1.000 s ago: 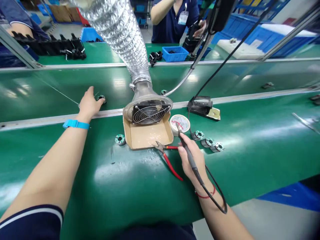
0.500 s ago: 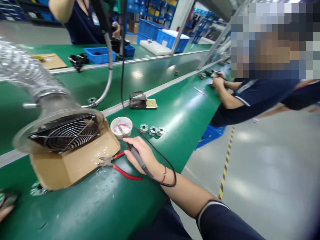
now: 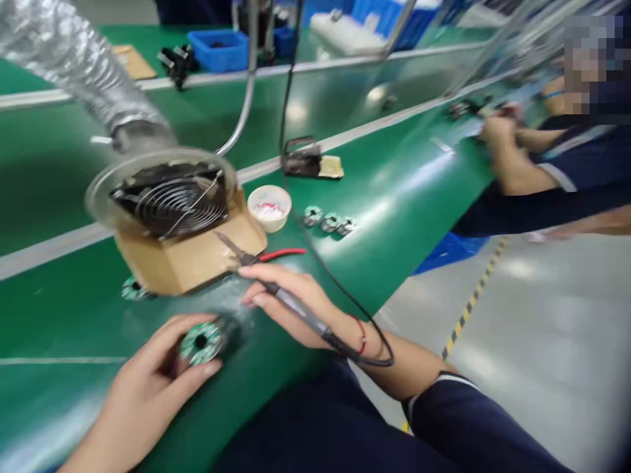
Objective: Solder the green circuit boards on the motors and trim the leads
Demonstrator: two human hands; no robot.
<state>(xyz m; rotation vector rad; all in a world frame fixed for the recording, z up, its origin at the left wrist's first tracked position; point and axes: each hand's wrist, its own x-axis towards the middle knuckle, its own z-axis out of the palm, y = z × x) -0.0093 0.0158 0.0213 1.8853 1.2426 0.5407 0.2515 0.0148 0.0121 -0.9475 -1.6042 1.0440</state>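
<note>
My left hand grips a round part with a green ring-shaped board on its face, a dark hole at its centre. My right hand holds a soldering iron like a pen, its metal tip pointing up and left over the cardboard tray. Under the fingers of that hand lie pliers, of which one red handle shows. Behind them stands a round white tub with something red and silvery inside.
A fan under a silver duct stands over the tray. Three similar round parts sit right of the tub, an iron stand behind. The black cable loops past my right wrist. Another person's hands are at the far right.
My left hand has come in from the left edge with the round part. My right hand has drawn back from the tub, the iron now over the tray. The view has shifted.
</note>
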